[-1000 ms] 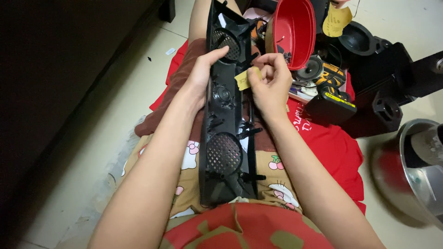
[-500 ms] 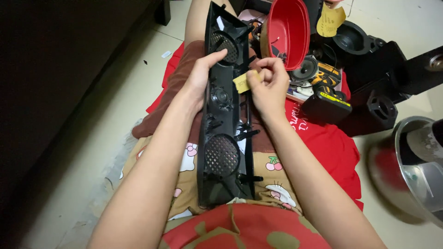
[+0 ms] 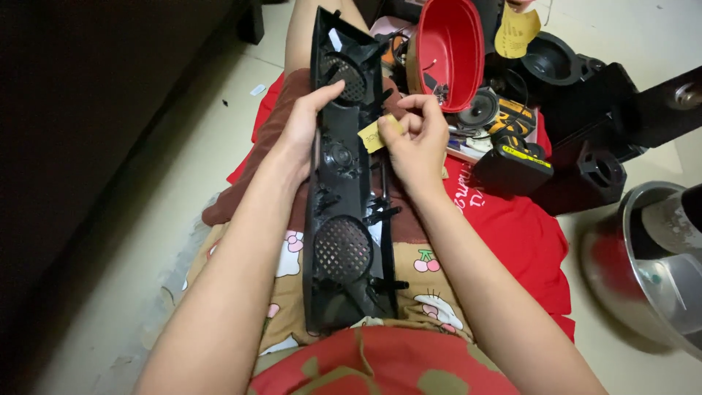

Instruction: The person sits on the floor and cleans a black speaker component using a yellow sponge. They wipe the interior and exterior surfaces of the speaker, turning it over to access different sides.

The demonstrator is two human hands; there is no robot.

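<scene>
A long black plastic speaker panel (image 3: 344, 219) with round mesh grilles lies lengthwise on my lap, its inner side up. My left hand (image 3: 303, 128) grips its left edge near the upper grille, thumb resting on the panel. My right hand (image 3: 417, 139) pinches a small yellow paper tag (image 3: 373, 135) against the panel's right rim. The panel's lower end rests near my waist.
A red oval bowl (image 3: 453, 51) stands tilted at top right. Beside it lie a loose speaker cone (image 3: 479, 110), a black and yellow battery pack (image 3: 512, 161) and black speaker boxes (image 3: 592, 110). A steel bowl (image 3: 658, 278) sits far right. Dark furniture (image 3: 95, 110) fills the left.
Both hands and the panel have stayed almost in place; my right fingers have shifted slightly on the yellow tag.
</scene>
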